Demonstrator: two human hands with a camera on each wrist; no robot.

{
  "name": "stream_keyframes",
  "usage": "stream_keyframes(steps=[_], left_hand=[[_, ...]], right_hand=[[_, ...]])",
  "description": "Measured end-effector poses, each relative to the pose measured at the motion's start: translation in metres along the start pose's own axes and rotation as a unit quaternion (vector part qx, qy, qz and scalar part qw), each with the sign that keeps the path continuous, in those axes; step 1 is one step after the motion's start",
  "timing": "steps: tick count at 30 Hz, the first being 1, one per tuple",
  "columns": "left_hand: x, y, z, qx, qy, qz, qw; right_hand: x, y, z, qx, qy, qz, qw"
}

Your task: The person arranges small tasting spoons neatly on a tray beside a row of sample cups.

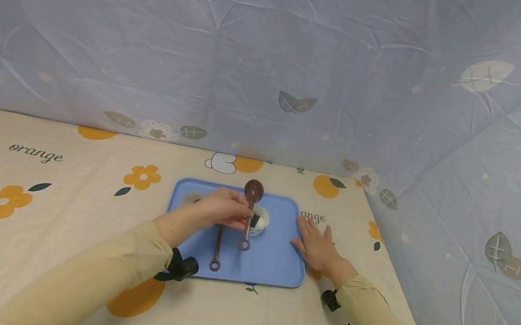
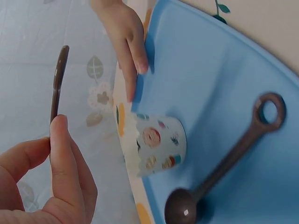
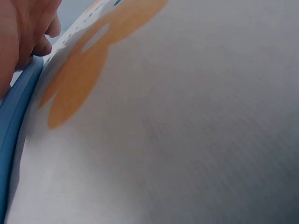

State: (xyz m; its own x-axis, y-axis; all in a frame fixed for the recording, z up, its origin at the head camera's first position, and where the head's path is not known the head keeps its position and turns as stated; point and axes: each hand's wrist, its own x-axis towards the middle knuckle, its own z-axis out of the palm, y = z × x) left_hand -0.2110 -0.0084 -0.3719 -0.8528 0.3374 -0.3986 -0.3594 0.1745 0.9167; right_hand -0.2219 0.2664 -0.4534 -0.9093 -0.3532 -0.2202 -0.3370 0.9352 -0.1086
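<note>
My left hand [image 1: 228, 208] pinches a brown spoon [image 1: 254, 190] by its handle, raised above the blue tray [image 1: 271, 266] with the bowl pointing away from me. In the left wrist view the thumb and fingers [image 2: 64, 163] meet on the thin handle. A second brown spoon [image 2: 229, 158] lies on the tray below that hand. Close by stands a white paper cup [image 2: 163, 142] with small coloured prints; the head view shows something white inside it. My right hand [image 1: 319, 245] rests at the tray's right edge with fingers extended; the right wrist view shows it against the rim.
Behind my left hand, a pale round thing [image 1: 192, 197] is partly hidden on the tray's left side. A cream cloth [image 1: 68, 246] with orange flowers covers the table. Grey-blue printed fabric [image 1: 253, 72] hangs behind and to the right.
</note>
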Motion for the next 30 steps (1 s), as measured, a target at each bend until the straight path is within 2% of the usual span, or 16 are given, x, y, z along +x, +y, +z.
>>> stream_keyframes(steps=[14, 21, 25, 30], left_hand=[[0.017, -0.002, 0.039, -0.013, 0.028, 0.013, 0.9994], [0.02, -0.005, 0.058, -0.027, 0.062, 0.033, 0.9972], [0.024, -0.013, 0.069, -0.007, 0.085, 0.057, 0.9947], [0.031, -0.022, 0.08, 0.002, 0.099, 0.09, 0.991]], right_hand=[[-0.001, 0.0, -0.001, 0.0, 0.001, 0.003, 1.0], [0.001, 0.0, 0.001, 0.004, 0.004, 0.007, 1.0], [0.002, 0.001, 0.003, 0.003, 0.002, 0.01, 0.9999], [0.003, 0.003, 0.004, 0.005, 0.003, 0.008, 0.9999]])
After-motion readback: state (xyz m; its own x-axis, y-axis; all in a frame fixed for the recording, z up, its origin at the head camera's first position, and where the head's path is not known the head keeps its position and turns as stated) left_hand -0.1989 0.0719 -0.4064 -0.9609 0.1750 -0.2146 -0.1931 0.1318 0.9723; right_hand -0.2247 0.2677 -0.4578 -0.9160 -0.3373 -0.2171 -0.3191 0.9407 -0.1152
